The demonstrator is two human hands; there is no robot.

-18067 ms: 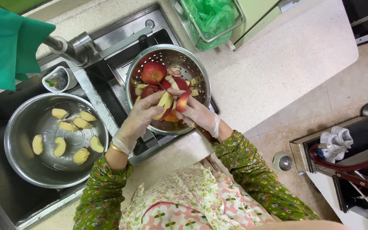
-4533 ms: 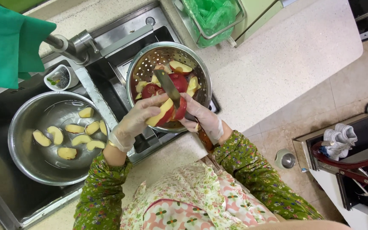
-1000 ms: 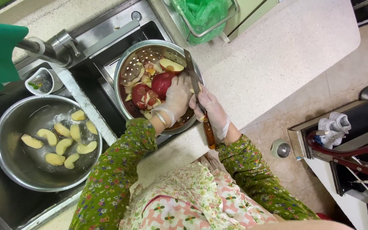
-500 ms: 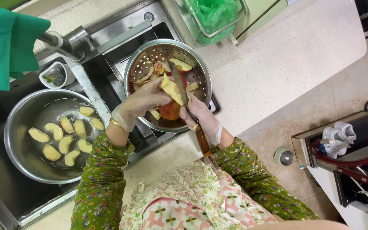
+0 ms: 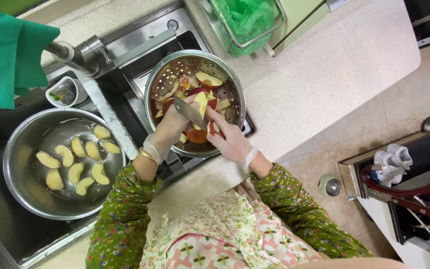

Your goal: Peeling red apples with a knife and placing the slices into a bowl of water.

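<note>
While eight peeled apple wedges (image 5: 78,167) float in water in the steel bowl (image 5: 16,189) at the left, both gloved hands work over the perforated colander (image 5: 232,89) set in the sink (image 5: 125,45). Curled fingers of the left hand (image 5: 167,132) close around an apple piece (image 5: 201,102), pale flesh showing above the thumb. Against that piece lies the knife (image 5: 189,112), blade angled up-left. Fingers of the right hand (image 5: 230,139) are loosely bent around the knife's handle, which is hidden. Red-skinned pieces and peelings (image 5: 195,134) fill the colander, too jumbled to count.
</note>
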